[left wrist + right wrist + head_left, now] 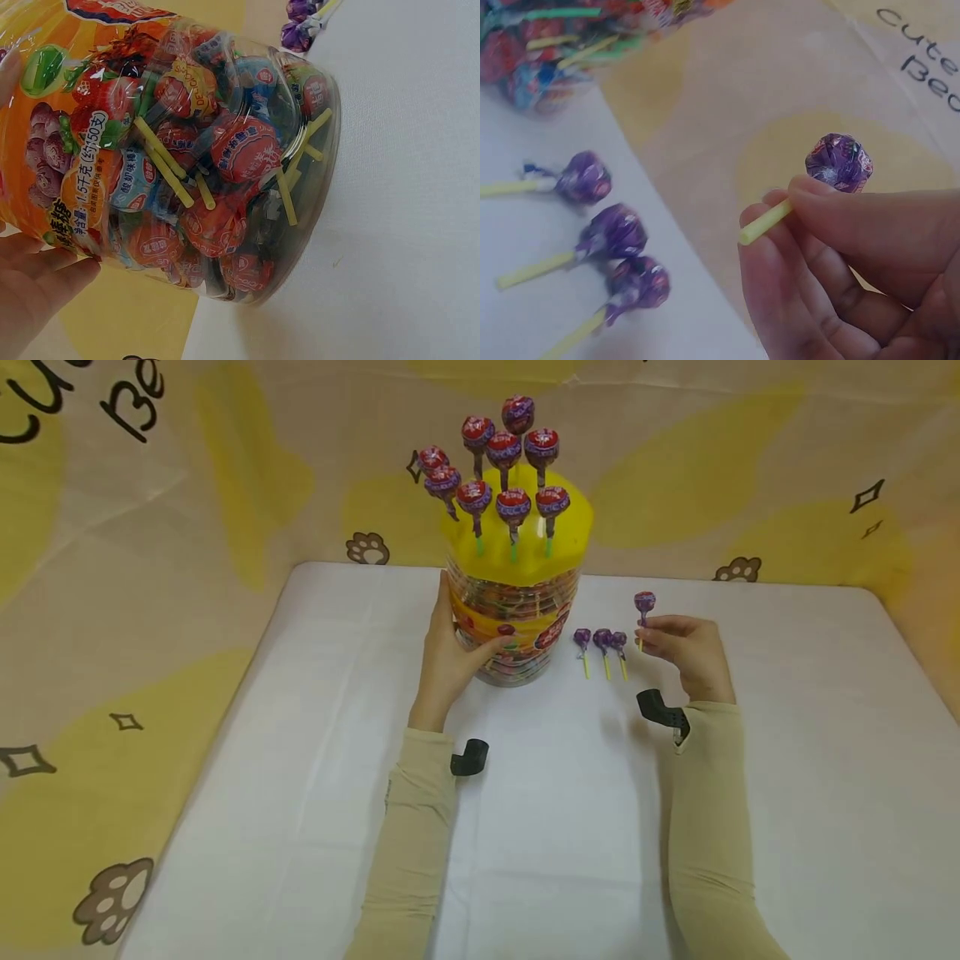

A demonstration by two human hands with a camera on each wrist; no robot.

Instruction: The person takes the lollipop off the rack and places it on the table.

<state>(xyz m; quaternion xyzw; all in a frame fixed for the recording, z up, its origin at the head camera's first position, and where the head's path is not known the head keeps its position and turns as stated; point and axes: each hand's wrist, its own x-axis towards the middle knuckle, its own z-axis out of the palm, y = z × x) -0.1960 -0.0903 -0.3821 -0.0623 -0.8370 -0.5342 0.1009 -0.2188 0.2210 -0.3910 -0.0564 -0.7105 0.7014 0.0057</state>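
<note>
1. The right hand [688,652] pinches the yellow stick of a purple-wrapped lollipop [644,603], held upright above the white table [787,793]; fingers hide most of the stick.
2. Three purple-wrapped lollipops [602,642] lie just left of it.
3. The left hand [448,653] grips the clear plastic lollipop jar [517,627]; its fingertips are hidden behind.
4. Red-wrapped lollipops [504,450] stand in the jar's yellow lid [570,539].

- The head camera looks down from above at the whole counter [300,760].
- The left wrist camera sits very close to the candy jar [195,150].
- The right wrist camera is close too, and also shows the jar.
</note>
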